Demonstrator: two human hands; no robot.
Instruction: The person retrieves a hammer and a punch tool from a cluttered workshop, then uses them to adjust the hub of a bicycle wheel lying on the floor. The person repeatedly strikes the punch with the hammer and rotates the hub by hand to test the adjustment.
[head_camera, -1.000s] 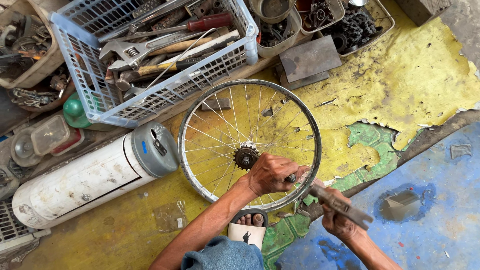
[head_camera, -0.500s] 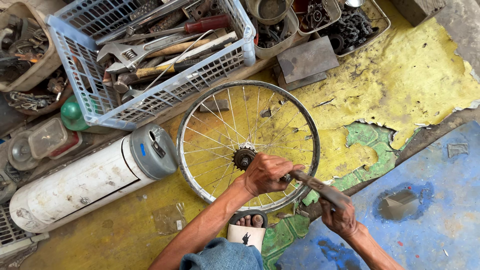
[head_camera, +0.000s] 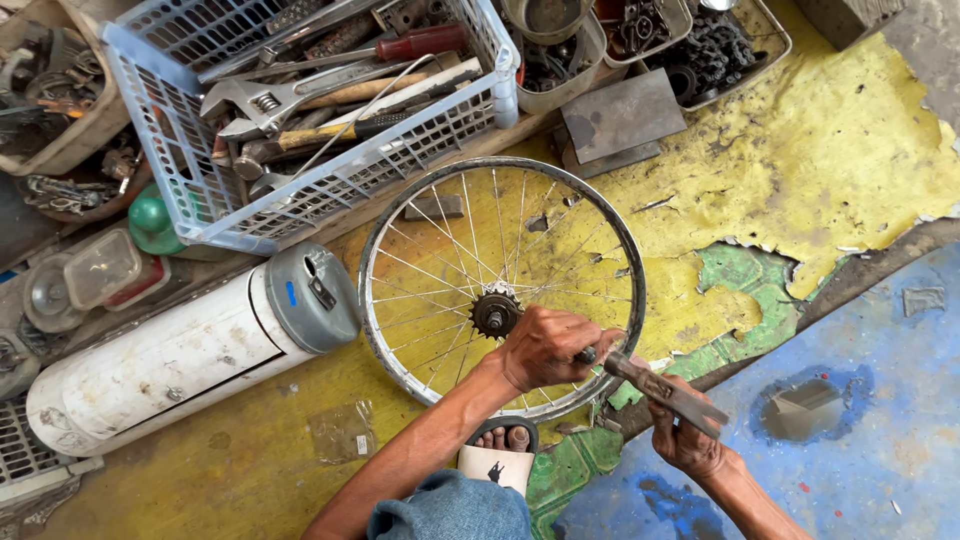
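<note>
Here we look down on a spoked bicycle wheel (head_camera: 500, 290) lying flat on a floor of peeling yellow paint (head_camera: 850, 140), its toothed sprocket (head_camera: 495, 314) facing up. Our left hand (head_camera: 548, 347) rests over the spokes just beside that sprocket, fingers curled tight around a short dark rod-like tool (head_camera: 585, 354), seemingly to steady it against the wheel. Our right hand (head_camera: 686, 435), just outside the rim, has its fingers wrapped on the handle of a rusty hammer-like tool (head_camera: 665, 390) whose head points toward the left fingers, as if poised to strike the rod; we cannot tell its exact kind. A sandalled foot (head_camera: 503, 440) sits at the near rim below the left wrist, apparently bracing the wheel. Beyond the fingers, past the far rim, stand a blue plastic basket of wrenches (head_camera: 300, 110) and a tray of chains (head_camera: 710, 55); a white cylinder (head_camera: 190, 350) lies to the left.
</note>
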